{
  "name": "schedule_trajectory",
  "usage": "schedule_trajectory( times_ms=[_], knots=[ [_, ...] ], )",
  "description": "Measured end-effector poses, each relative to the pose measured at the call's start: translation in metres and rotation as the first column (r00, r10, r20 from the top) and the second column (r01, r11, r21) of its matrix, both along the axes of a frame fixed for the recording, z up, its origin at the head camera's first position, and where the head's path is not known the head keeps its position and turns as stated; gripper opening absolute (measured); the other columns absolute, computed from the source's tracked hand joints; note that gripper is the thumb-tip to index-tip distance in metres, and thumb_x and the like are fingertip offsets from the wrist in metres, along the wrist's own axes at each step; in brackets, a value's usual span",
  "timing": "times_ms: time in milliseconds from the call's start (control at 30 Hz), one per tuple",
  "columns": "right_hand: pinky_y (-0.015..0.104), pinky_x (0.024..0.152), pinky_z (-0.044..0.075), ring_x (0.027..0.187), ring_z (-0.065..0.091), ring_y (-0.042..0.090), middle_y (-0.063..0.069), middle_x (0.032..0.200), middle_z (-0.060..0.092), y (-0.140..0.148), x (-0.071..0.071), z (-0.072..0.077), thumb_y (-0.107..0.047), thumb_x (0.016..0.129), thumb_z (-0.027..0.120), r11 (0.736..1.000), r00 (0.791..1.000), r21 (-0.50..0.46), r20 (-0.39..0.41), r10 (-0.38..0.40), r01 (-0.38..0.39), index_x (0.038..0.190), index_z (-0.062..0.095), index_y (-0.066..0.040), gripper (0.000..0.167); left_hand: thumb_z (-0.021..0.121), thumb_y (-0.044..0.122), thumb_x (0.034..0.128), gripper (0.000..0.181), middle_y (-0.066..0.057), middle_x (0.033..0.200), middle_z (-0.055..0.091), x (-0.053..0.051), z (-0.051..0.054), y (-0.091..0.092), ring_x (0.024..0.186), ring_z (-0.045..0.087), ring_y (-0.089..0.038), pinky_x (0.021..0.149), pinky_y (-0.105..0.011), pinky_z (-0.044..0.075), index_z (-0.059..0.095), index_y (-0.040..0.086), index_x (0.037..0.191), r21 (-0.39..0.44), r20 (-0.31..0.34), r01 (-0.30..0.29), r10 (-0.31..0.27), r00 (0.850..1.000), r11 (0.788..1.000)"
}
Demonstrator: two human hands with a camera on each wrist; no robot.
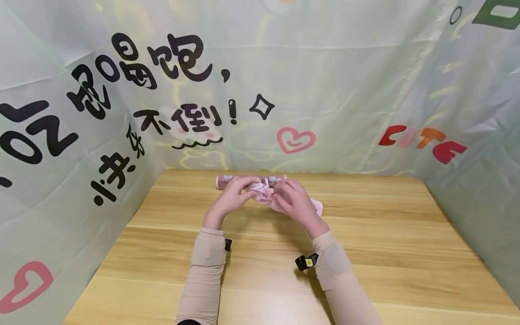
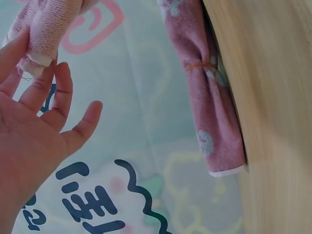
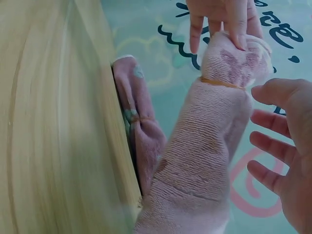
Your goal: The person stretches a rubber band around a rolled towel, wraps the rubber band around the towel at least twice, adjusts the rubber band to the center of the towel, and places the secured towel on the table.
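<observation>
wooden table (image 1: 264,280) below; left hand (image 1: 234,195) pinches a rolled pink towel (image 3: 202,131), right hand (image 1: 295,202) spread loosely beside it, darker towel roll (image 2: 207,107) behind.

- Two rolled towels: one pale pink towel (image 3: 200,131), one deeper pink towel (image 2: 214,117).
- Two elastic bands (image 3: 222,83) (image 2: 201,64), one round each towel.
- Two grips, both bare hands: one left grip (image 1: 232,197), one right grip (image 1: 299,203).
- Two beige sleeves (image 1: 205,275) (image 1: 343,275).
- Two black wrist devices (image 1: 228,245) (image 1: 301,263).
- One wooden bench (image 1: 406,262).
- Two pink printed hearts (image 1: 295,144) (image 1: 38,268).
- One outlined four-pointed star (image 1: 262,107).
- One wavy line (image 1: 197,144).
- Eight large black Chinese characters (image 1: 152,121).
- One exclamation mark (image 1: 232,108).
- Four coloured capital letters (image 1: 429,135), spelling CUTE.
</observation>
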State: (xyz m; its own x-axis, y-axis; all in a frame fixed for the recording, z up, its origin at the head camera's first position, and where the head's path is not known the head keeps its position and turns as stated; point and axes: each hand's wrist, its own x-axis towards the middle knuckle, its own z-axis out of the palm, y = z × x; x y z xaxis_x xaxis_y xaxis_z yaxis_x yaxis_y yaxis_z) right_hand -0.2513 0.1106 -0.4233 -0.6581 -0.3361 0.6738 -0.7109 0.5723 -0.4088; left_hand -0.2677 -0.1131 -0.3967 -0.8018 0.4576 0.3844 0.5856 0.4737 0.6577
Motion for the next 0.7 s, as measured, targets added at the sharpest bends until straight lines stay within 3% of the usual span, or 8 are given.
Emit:
schedule_trajectory(
  times_ms=[233, 433, 567, 700],
  knots=[
    [0.048, 0.097, 0.044, 0.103, 0.058, 0.032, 0.013, 0.104, 0.067, -0.006, 0.003, 0.001, -0.011, 0.084, 0.072, 0.997, 0.997, -0.038, 0.051, -0.062, 0.064, 0.083, 0.065, -0.006, 0.009, 0.067, 0.01, 0.0894, 0.034, -0.01, 0.126, 0.067, 0.006, 0.003, 0.004, 0.115, 0.054, -0.029, 0.1, -0.048, 0.043, 0.066, 0.008, 0.123, -0.015, -0.007, -0.032, 0.032, 0.999, 0.999],
    [0.046, 0.095, 0.046, 0.101, 0.058, 0.033, 0.013, 0.102, 0.066, -0.009, 0.008, 0.006, -0.008, 0.081, 0.072, 0.991, 0.989, -0.04, 0.082, -0.127, 0.13, 0.078, 0.067, -0.003, 0.007, 0.066, 0.008, 0.0891, 0.034, -0.011, 0.126, 0.067, 0.008, 0.003, 0.011, 0.11, 0.056, -0.027, 0.097, -0.045, 0.046, 0.065, 0.007, 0.123, -0.01, -0.058, -0.01, 0.01, 0.998, 1.0],
    [0.046, 0.089, 0.048, 0.095, 0.058, 0.033, 0.013, 0.097, 0.065, -0.012, 0.01, 0.007, -0.007, 0.078, 0.071, 0.978, 0.975, -0.041, 0.104, -0.198, 0.203, 0.077, 0.066, -0.003, 0.006, 0.066, 0.008, 0.0892, 0.034, -0.01, 0.126, 0.067, 0.009, 0.003, 0.016, 0.11, 0.057, -0.026, 0.098, -0.044, 0.046, 0.066, 0.008, 0.123, -0.022, -0.064, 0.007, -0.008, 0.998, 1.0],
    [0.046, 0.088, 0.049, 0.096, 0.059, 0.034, 0.014, 0.098, 0.065, -0.013, 0.008, 0.006, -0.009, 0.079, 0.071, 0.967, 0.953, -0.058, 0.192, -0.234, 0.249, 0.078, 0.067, -0.003, 0.007, 0.066, 0.009, 0.0901, 0.031, -0.008, 0.123, 0.069, 0.009, 0.005, 0.019, 0.109, 0.058, -0.025, 0.098, -0.044, 0.045, 0.067, 0.009, 0.121, -0.055, -0.078, 0.02, -0.024, 0.997, 0.998]
  ],
)
